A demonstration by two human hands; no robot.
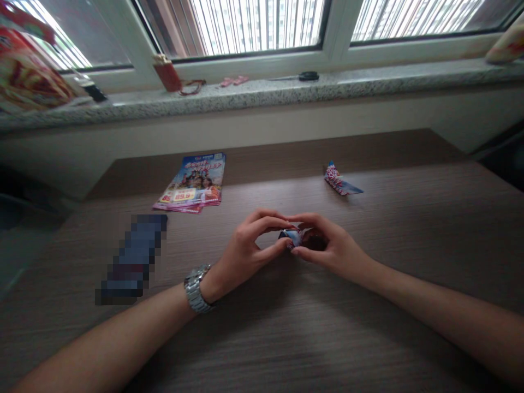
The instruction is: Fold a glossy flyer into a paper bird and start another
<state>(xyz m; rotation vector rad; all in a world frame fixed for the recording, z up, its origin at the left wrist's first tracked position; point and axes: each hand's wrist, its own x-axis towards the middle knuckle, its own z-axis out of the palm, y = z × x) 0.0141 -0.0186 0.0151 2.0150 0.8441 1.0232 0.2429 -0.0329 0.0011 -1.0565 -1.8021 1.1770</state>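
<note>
My left hand [262, 240], with a metal watch [197, 288] on its wrist, pinches a small piece of folded printed paper [291, 236] between thumb and fingers. From the other side my right hand [317, 237] grips the same paper, its fingertips meeting those of the left. Blue and white print shows on the paper, but the fingers hide much of it and its full shape cannot be made out. Beyond my right hand, another folded paper piece [339, 181] rests on the table, colourful and partly standing up.
A stack of printed flyers [192, 183] and a blurred-out dark flat object [133, 256] lie on the left of the wooden table [254, 338]. The stone windowsill [245, 97] holds scissors [308, 76], a red object [167, 73], pink pieces [234, 81] and a red food packet [30, 73].
</note>
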